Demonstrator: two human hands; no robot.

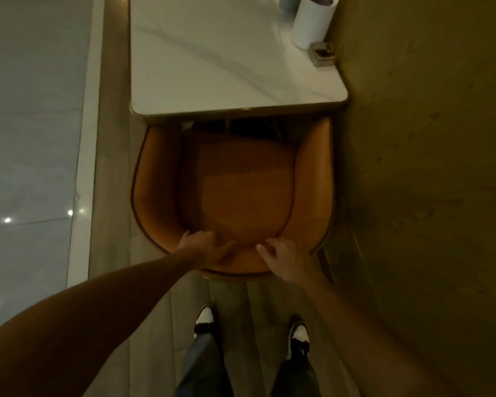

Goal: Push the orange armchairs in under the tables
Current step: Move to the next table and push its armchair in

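1. Nearest the camera, two feet in dark-and-white shoes (208, 318) are planted on the floor just behind the orange armchair (235, 190), squarely in line with it.
2. The left hand (205, 249) is laid on the top of the backrest, left of its middle, fingers loosely spread and curled over the rim; nothing is pinched.
3. The right hand (281, 257) is set on the same rim, right of its middle, fingers bent and slightly apart. Both hands are equally near the armchair (neither arm is favoured).
4. From the hands the armchair lies straight ahead, its front-to-back axis pointing at the tabletop (212, 67). Only the front edge of the seat is tucked beneath the tabletop's near edge; most of the seat is exposed, so the push is judged barely begun.
5. Beyond the armchair, the white marbled tabletop carries a white paper roll (312, 22) and a small ashtray-like dish (322, 54) at its far right.
6. To the armchair's right a wall (427, 167) stands close, leaving little side room; to its left, pale glossy floor (26, 138) is seen.
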